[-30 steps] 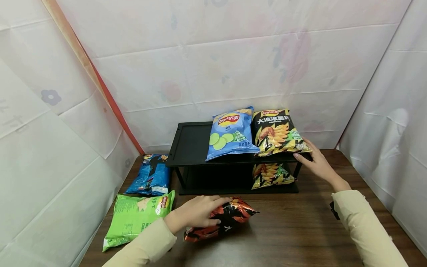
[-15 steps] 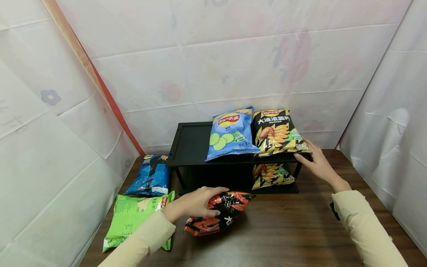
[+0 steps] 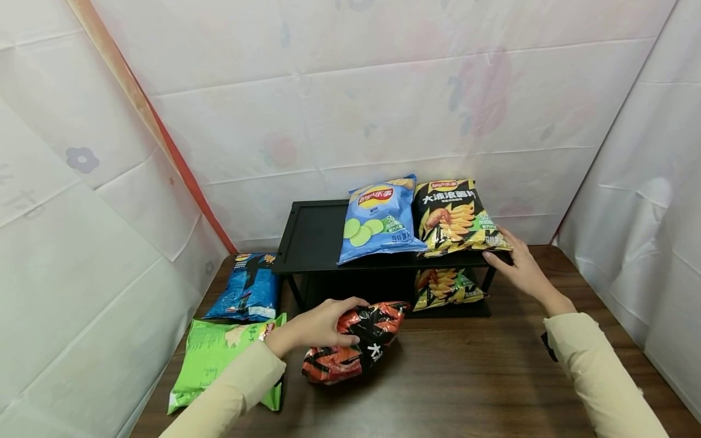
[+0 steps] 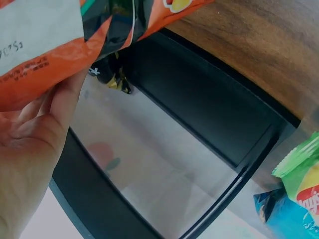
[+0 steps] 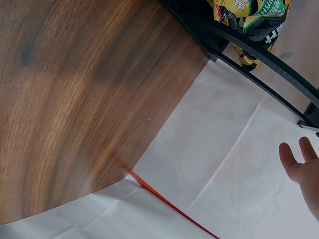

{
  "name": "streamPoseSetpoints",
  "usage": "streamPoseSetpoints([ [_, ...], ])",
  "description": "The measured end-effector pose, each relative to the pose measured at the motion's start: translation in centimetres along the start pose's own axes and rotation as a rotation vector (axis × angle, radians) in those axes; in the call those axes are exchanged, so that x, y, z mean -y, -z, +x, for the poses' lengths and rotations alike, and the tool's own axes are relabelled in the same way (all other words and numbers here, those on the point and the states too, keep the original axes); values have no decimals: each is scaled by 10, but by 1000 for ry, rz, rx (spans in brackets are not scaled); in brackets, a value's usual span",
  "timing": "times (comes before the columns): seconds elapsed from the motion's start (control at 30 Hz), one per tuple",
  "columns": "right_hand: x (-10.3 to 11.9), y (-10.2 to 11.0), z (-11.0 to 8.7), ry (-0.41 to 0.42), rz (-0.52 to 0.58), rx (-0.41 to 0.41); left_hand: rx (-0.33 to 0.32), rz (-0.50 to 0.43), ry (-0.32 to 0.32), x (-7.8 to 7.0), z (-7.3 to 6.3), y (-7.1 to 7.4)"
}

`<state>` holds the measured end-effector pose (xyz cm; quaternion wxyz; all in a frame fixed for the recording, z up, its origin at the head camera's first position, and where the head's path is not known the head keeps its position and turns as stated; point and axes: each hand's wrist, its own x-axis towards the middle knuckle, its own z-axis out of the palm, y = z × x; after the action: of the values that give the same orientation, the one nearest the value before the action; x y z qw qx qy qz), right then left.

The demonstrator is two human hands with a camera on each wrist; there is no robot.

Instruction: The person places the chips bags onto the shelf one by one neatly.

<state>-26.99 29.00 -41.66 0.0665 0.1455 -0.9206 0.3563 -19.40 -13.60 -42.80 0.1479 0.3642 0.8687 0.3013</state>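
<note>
My left hand (image 3: 323,325) grips a red and black bag of chips (image 3: 378,331) from its left side, tilted over the wooden table in front of the black two-tier rack (image 3: 314,234). In the left wrist view the bag's orange edge (image 4: 55,64) lies over my fingers, facing the rack's lower opening. My right hand (image 3: 523,267) rests at the rack's right end, thumb by the front edge and fingers beside the corner of a yellow and black bag of chips (image 3: 451,216). In the right wrist view two of its fingertips extend straight.
A light blue bag of chips (image 3: 378,219) lies on the top tier. Another yellow and black bag (image 3: 446,287) sits on the lower tier at right. A green bag (image 3: 213,359) and a dark blue bag (image 3: 246,289) lie left on the table (image 3: 465,377). White cloth (image 3: 339,109) hangs behind.
My left hand has carried the red and black bag slightly up and left in the head view, toward the rack, turning its front more into sight. My right hand has stayed put.
</note>
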Motion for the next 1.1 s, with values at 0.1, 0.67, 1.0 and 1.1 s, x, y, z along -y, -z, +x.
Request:
streamPoseSetpoints([
  [0.1,0,-1,0,4,4,-3,-37,29,4,3,0,0],
  [0.67,-2,-3,2,11,39,-16,-164,453,70,1,-5,12],
  [1.0,-2,-3,2,23,32,-31,-217,589,149,-11,-12,7],
  [1.1,-1,-3,1,24,29,-27,-198,601,183,-12,-13,4],
])
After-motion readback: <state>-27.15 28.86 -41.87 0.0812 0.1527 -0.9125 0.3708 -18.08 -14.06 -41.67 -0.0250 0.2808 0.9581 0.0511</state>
